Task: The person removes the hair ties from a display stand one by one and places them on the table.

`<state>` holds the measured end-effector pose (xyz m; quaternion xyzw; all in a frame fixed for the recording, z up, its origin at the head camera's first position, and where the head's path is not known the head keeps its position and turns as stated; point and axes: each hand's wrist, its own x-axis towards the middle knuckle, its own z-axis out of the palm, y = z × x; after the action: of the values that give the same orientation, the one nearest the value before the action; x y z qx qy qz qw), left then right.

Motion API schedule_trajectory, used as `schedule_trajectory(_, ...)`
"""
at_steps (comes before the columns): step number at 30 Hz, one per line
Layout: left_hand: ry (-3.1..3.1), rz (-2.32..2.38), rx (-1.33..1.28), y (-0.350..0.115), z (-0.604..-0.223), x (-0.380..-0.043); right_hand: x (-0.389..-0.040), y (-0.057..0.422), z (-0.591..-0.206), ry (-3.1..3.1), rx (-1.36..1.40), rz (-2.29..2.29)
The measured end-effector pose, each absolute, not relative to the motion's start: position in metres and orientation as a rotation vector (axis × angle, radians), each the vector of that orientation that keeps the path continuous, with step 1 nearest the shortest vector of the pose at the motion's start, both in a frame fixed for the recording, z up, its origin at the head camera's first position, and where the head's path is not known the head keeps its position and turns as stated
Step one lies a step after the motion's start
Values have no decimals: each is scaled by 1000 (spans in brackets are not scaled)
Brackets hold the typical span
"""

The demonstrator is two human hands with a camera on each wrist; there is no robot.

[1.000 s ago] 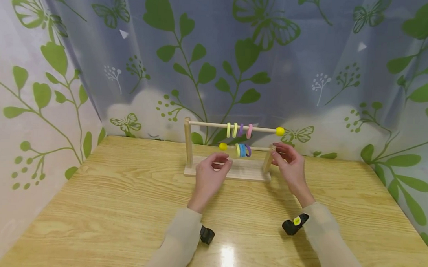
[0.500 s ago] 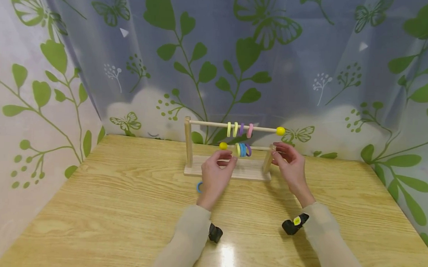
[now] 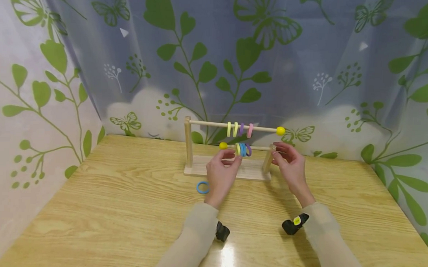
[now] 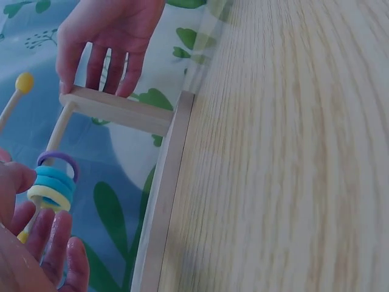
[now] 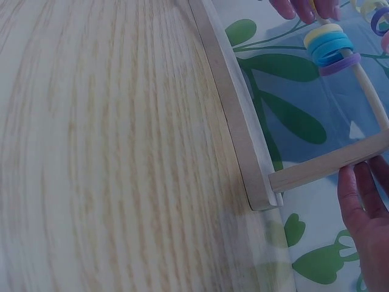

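Note:
A wooden stand (image 3: 226,173) has a tall left post, a short right post and two horizontal rods tipped with yellow beads. On the lower rod hang a pale yellow ring (image 4: 50,198), blue rings (image 4: 55,180) and a purple ring (image 4: 61,159), all resembling hair ties. My left hand (image 3: 222,175) is at the yellow ring, with thumb and fingers loosely curved around the rod's bead side; no firm pinch shows. With thumb and fingers, my right hand (image 3: 291,167) grips the top of the short post (image 5: 331,163). Beside my left wrist, a blue ring (image 3: 198,190) lies on the table.
Two yellow rings, a purple ring (image 3: 241,129) and a pink ring (image 3: 250,131) hang on the upper rod, which ends in a yellow bead (image 3: 280,131). A leaf-patterned curtain (image 3: 209,51) stands behind the wooden table (image 3: 108,208).
My left hand has moved right along the lower rod, from the yellow bead to the rings. The blue ring on the table has come into sight from behind it. My right hand stays put.

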<state>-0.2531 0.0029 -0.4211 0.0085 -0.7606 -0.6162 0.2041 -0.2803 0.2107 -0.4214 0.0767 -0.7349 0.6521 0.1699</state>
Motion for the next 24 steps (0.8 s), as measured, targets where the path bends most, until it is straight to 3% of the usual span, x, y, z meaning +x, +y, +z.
schedule_trajectory(24,-2127,-1679,261,21,-424,-258,-281,211,-421,-2095,217,1844)
